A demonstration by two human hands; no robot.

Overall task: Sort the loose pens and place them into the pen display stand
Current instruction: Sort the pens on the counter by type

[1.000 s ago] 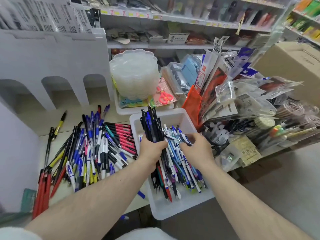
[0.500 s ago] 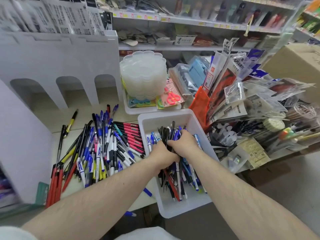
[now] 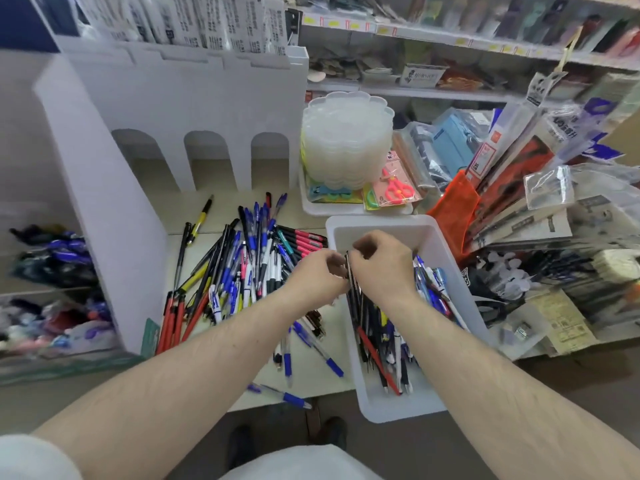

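My left hand [image 3: 317,277] and my right hand [image 3: 382,268] meet over a white plastic bin [image 3: 433,237] and together grip a bundle of dark pens [image 3: 356,299] whose lower ends hang into the bin. More pens [image 3: 391,348] lie in the bin under my wrists. A big heap of loose pens [image 3: 242,265], blue, black, red and pink, is spread on the counter left of the bin. The white pen display stand [image 3: 194,109] with three arched slots rises behind the heap; its side panel [image 3: 114,237] comes toward me on the left.
A stack of clear scalloped trays [image 3: 346,140] sits in a white tray behind the bin. Packaged stationery [image 3: 512,188] crowds the right side. A few stray pens [image 3: 311,344] lie near the counter's front edge. Shelves run along the back wall.
My left hand lowered its upright bundle of pens into the bin. My right hand left the loose pens and joined it on the bundle. The view has swung left.
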